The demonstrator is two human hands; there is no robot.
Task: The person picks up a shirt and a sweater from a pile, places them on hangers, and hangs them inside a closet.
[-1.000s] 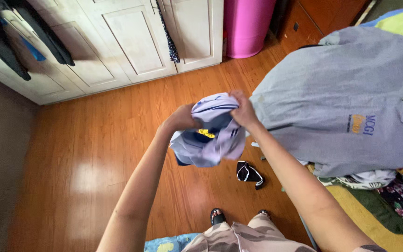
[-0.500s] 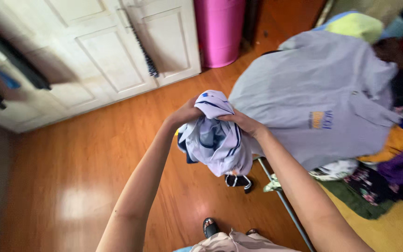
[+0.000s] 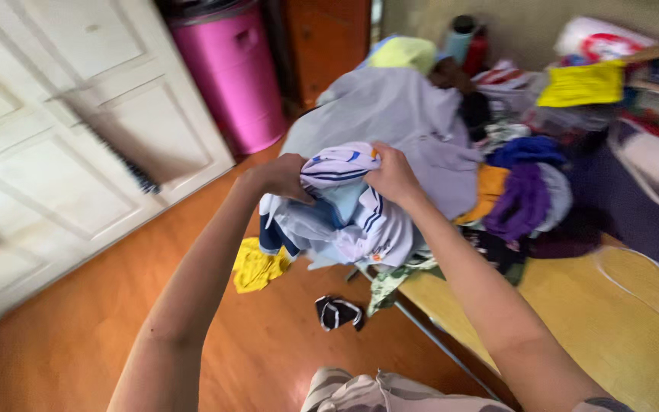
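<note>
I hold a bundled shirt [image 3: 352, 210] in front of me, above the wooden floor [image 3: 78, 336] and just at the edge of the bed [image 3: 573, 320]. My left hand [image 3: 280, 175] is closed on its left side, my right hand [image 3: 392, 174] pinched shut on the top fold. The shirt is soft, pale lilac-white with dark blue stripes, crumpled into a loose lump that hangs below my hands. Behind it a grey garment [image 3: 398, 114] lies spread over a heap of clothes [image 3: 524, 191] in purple, orange and blue. To my left the floor runs open up to the white doors [image 3: 62, 152] and a pink bin [image 3: 234, 76]; a yellow cloth [image 3: 257, 267] and a small black item [image 3: 339, 313] lie on the boards below. Compared with half a second ago, the shirt sits closer to the bed and heap, and more of the bed's yellow cover shows.
</note>
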